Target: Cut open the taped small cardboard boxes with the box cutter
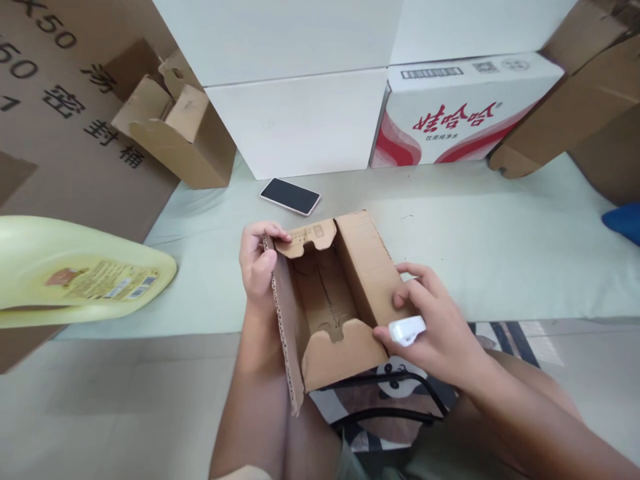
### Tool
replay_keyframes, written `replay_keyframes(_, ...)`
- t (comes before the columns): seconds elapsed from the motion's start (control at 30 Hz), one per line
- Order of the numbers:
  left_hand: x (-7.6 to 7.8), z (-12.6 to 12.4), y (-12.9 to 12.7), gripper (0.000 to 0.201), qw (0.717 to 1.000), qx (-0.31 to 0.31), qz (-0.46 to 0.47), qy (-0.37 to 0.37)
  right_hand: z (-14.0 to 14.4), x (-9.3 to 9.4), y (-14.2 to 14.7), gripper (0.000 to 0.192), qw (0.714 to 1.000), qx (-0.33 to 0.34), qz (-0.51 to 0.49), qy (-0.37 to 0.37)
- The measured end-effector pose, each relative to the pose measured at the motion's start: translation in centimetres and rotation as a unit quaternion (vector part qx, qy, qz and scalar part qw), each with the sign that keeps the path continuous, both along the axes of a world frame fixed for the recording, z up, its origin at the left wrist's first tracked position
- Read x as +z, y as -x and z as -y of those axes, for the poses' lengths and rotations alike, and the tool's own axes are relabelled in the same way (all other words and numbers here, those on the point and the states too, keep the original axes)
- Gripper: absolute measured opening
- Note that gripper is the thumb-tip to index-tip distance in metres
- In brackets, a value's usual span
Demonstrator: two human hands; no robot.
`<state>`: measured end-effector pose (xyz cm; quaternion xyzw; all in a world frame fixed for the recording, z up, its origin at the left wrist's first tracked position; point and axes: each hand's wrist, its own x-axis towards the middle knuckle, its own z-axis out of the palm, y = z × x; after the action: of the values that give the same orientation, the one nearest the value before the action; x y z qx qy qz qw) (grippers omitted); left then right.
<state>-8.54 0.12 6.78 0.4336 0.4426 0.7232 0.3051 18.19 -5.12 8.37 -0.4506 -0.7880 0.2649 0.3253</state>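
Note:
An open brown cardboard box [327,293] is tilted over the front edge of the cloth-covered surface, its inside facing me with nothing in it. Two notched end flaps are folded partly over the opening. My left hand [259,260] is closed on the box's far left corner, thumb on the raised side flap and fingers over the end flap. On the right, my right hand [430,320] has its curled fingers against the box's side. A small white plastic piece [407,331] is held by its thumb; its exact kind I cannot make out.
A phone [290,196] lies on the pale green cloth [450,233]. Behind stand white cartons [300,127] and a red-and-white carton [460,120]. Another brown box [185,133] sits at back left. A yellow bottle [85,273] juts in from the left; a stool [400,393] is below.

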Motion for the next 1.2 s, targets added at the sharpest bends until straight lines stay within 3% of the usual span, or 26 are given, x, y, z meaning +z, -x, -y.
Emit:
replay_keyframes(0.1, -0.2, 0.0, 0.2, 0.034, 1.000, -0.001, -0.026, 0.011, 0.0, -0.7, -0.4, 0.025, 0.990, 0.068, -0.123, 0.015)
replay_keyframes(0.2, -0.4, 0.0, 0.4, 0.032, 0.999, -0.008, -0.043, 0.016, 0.1, -1.4, -0.4, 0.035, 0.960, 0.147, -0.238, -0.006)
replay_keyframes(0.27, -0.4, 0.1, 0.5, 0.033, 0.999, -0.013, -0.042, 0.011, 0.0, -1.6, 0.0, 0.036, 0.955, 0.191, -0.225, -0.032)
replay_keyframes(0.37, -0.5, 0.1, 0.6, 0.037, 0.999, -0.026, -0.045, 0.014, -0.2, -1.7, 0.6, 0.030, 0.962, 0.235, -0.117, -0.081)
replay_keyframes(0.47, -0.6, 0.3, 0.8, 0.041, 0.997, -0.036, -0.067, 0.026, -0.3, -2.1, 0.9, 0.038, 0.967, 0.228, -0.054, -0.099)
replay_keyframes(0.6, -0.8, 0.4, 1.1, 0.045, 0.990, -0.061, -0.121, 0.028, -0.2, -2.7, 1.2, 0.041, 0.971, 0.211, -0.051, -0.096)
replay_keyframes(0.7, -0.4, 0.5, 1.4, 0.047, 0.965, -0.091, -0.242, 0.041, -0.3, -3.0, 1.4, 0.036, 0.969, 0.222, -0.064, -0.090)
replay_keyframes(0.83, 0.5, 1.0, 1.9, 0.034, 0.901, -0.111, -0.408, 0.099, -0.6, -3.1, 0.9, 0.034, 0.967, 0.231, -0.080, -0.067)
replay_keyframes(0.9, 0.6, 1.2, 2.3, 0.034, 0.893, -0.120, -0.413, 0.128, -0.7, -2.8, 0.5, 0.034, 0.969, 0.229, -0.090, -0.033)
replay_keyframes(0.97, 0.5, 1.3, 2.7, 0.034, 0.905, -0.125, -0.380, 0.144, -0.8, -2.5, -0.1, 0.036, 0.970, 0.218, -0.101, 0.020)
replay_keyframes(1.1, 0.1, 1.3, 3.6, 0.035, 0.926, -0.129, -0.316, 0.158, -0.9, -2.4, -0.8, 0.034, 0.969, 0.140, -0.123, 0.159)
replay_keyframes(1.2, 0.1, 1.3, 4.3, 0.033, 0.936, -0.119, -0.289, 0.164, -1.3, -3.1, -0.6, 0.034, 0.921, 0.092, -0.159, 0.343)
